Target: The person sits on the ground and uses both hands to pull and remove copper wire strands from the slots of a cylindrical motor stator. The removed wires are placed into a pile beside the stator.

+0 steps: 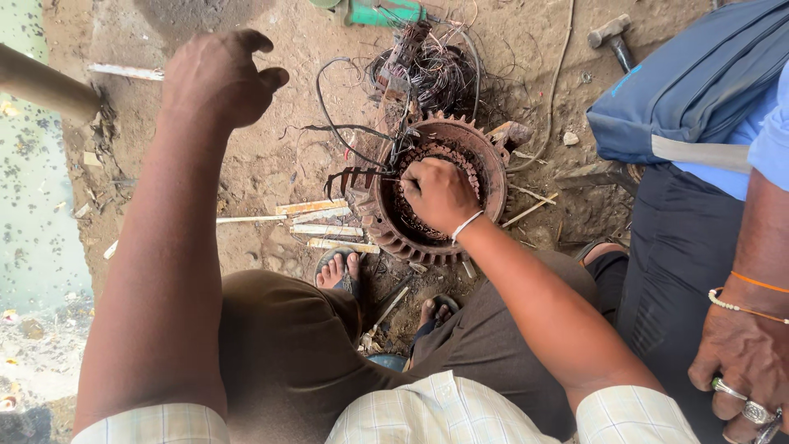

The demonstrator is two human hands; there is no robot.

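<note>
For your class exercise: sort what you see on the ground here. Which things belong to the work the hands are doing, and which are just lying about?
In the work:
right hand, inside the finned motor casing
copper windings in the casing
black wires trailing from it
left hand, raised, holding nothing

Lying about:
hammer
green tool
wooden strips
blue bag, another person's

Dirt ground [263, 156] — stator [485, 152], hammer [612, 37]
</note>
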